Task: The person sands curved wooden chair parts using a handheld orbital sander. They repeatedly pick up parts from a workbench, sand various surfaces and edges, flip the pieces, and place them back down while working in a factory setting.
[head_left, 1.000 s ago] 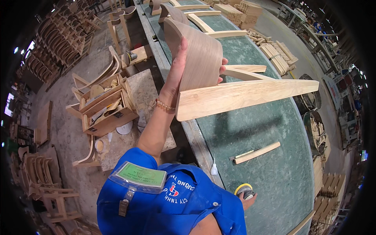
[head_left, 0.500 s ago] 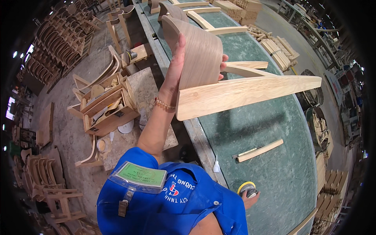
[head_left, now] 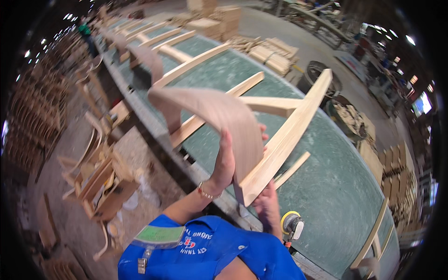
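Observation:
A wooden chair frame (head_left: 210, 107), with a curved brown veneer backrest and pale legs, is tilted up over the green-topped workbench (head_left: 333, 186). My left hand (head_left: 223, 163) grips the backrest, palm against its near side and fingertips showing past the far edge. Low at the near end of a pale leg, my right hand (head_left: 267, 205) is closed on the frame; the wood hides some of its fingers. Just right of that hand, a sander (head_left: 292, 225) with a yellow-rimmed pad lies on the bench. A slim wood strip (head_left: 293, 170) lies beyond the leg.
More curved frames (head_left: 144, 60) line the bench further off. On the left stands a wooden tool box (head_left: 105, 182) with items inside. Stacked wood pieces (head_left: 273, 53) sit past the bench's far side. Another frame (head_left: 373, 242) is at the near right.
My right hand has left the sander and now holds the near end of the frame. The frame has swung round and come lower. The view has shifted, showing more bench.

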A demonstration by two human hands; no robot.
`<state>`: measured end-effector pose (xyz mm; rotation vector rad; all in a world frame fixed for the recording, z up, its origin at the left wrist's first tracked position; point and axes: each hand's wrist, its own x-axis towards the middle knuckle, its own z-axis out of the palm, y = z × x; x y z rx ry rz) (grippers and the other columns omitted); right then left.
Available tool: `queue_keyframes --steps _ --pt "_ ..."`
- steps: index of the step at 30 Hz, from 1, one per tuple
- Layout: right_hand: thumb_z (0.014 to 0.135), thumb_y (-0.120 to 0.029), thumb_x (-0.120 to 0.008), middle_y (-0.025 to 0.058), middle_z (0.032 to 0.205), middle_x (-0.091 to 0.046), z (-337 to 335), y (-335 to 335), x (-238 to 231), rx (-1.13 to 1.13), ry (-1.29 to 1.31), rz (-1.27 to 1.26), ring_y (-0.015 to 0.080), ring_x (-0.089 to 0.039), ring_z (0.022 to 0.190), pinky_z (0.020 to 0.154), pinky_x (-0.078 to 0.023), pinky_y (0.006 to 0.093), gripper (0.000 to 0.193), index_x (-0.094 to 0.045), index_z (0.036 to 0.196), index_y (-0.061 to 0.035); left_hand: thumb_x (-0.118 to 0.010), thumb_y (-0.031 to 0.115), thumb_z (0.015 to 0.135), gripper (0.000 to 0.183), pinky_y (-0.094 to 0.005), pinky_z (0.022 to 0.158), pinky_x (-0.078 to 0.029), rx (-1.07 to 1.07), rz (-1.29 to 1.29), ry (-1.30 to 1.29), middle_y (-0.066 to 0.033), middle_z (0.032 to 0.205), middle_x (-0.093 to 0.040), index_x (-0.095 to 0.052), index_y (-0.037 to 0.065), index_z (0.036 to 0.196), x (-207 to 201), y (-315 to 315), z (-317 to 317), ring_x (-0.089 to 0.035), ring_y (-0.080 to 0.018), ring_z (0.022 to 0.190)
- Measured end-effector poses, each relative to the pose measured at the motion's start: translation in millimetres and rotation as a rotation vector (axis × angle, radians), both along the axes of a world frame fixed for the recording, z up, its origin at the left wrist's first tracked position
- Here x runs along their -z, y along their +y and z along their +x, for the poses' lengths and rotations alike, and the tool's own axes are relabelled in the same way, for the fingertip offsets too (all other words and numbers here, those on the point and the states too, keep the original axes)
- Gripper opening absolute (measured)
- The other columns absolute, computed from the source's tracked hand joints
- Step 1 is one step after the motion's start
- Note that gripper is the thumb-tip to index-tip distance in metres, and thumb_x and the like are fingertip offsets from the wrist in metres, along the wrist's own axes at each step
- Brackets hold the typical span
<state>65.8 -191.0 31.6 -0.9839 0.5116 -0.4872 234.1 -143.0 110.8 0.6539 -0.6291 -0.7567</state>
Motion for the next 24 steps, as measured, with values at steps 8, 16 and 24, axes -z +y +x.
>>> queue_keyframes --steps 8,16,24 --pt "0.094 -0.054 -0.045 0.0096 0.106 -0.06 -18 -9 38 0.476 0.152 0.368 0.0199 -0.061 0.089 0.073 -0.052 0.0332 0.061 -0.048 0.127 -0.0021 -0.038 0.082 0.077 0.097 -0.0474 0.111 -0.025 0.101 -0.032 0.432 -0.0053 0.146 -0.036 -0.026 0.015 0.147 103 5 70 -0.033 -0.0259 0.134" --pt "0.091 -0.061 -0.045 0.0032 0.064 -0.059 -76 -44 110 0.462 -0.056 0.503 0.0151 -0.055 0.051 0.041 -0.043 0.0294 0.051 -0.061 0.087 -0.0127 -0.047 0.059 0.088 0.066 -0.0504 0.106 -0.03 -0.305 0.046 0.622 -0.0106 0.143 -0.039 -0.046 0.012 0.134 211 16 225 -0.041 -0.0291 0.128" --pt "0.086 -0.036 -0.067 0.0127 0.116 -0.059 -53 -1 56 0.121 -0.213 0.322 0.0227 -0.061 0.103 0.074 -0.055 0.0337 0.066 -0.04 0.133 0.0023 -0.067 0.049 0.081 0.078 -0.0464 0.103 -0.034 -0.87 0.486 -0.779 -0.0141 0.134 -0.044 -0.034 0.007 0.138 182 43 203 -0.046 -0.0281 0.122"
